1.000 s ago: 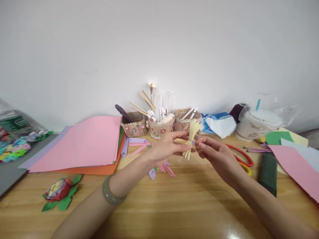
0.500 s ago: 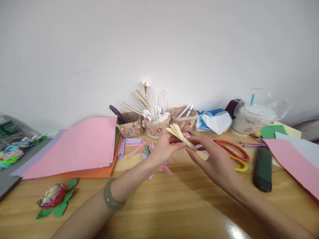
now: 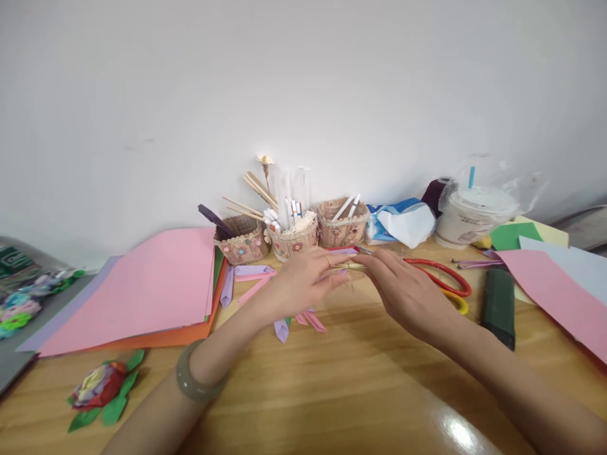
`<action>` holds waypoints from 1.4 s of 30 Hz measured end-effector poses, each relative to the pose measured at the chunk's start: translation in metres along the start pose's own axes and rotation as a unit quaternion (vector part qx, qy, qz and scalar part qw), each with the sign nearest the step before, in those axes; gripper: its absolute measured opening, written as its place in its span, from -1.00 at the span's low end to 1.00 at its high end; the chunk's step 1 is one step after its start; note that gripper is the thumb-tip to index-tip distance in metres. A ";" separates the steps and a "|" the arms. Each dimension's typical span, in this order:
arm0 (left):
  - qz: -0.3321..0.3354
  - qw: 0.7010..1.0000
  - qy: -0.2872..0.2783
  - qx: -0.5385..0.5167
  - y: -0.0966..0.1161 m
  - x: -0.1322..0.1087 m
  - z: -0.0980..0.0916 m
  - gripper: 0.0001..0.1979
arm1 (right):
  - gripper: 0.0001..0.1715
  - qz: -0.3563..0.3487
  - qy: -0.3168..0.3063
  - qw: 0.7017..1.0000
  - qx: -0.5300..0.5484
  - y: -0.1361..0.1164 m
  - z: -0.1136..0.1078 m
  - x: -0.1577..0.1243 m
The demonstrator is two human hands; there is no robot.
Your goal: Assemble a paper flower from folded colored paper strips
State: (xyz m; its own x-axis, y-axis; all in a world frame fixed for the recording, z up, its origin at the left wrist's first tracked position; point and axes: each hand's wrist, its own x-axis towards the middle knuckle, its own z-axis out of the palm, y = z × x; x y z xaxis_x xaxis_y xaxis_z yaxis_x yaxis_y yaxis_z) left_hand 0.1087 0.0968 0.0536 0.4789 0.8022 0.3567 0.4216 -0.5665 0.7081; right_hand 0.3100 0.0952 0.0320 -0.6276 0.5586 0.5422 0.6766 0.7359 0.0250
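Over the wooden counter [image 3: 303, 392], the left hand [image 3: 303, 282] has its fingers around pale yellow paper [image 3: 355, 267]; whether the right hand's [image 3: 403, 291] fingers grip it, I cannot tell.

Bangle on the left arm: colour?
Greyish green bangle, no pattern visible; shows best in the head view.

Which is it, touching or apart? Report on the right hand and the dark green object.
Apart. In the head view, a yellow handle and wooden tabletop show between the right hand and the dark green object.
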 end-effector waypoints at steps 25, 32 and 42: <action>-0.179 0.915 -0.062 -0.356 0.018 -0.001 0.009 -0.85 | -0.78 0.142 -0.056 0.924 0.350 0.002 -0.026 0.004; -0.130 0.914 -0.052 -0.381 0.017 0.000 0.011 -0.79 | -0.74 0.201 -0.066 0.842 0.497 0.001 -0.026 0.003; -0.143 0.862 -0.112 -0.473 0.014 -0.001 0.006 -0.74 | -0.70 0.159 -0.080 0.872 0.456 -0.004 -0.035 0.007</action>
State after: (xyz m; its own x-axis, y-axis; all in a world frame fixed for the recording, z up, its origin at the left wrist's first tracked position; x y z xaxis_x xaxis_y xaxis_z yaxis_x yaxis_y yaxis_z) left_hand 0.1190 0.0864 0.0592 0.6407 0.7671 0.0335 -0.2183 0.1401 0.9658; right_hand 0.3172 0.0826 0.0653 -0.5595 0.7823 0.2738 0.2848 0.4917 -0.8229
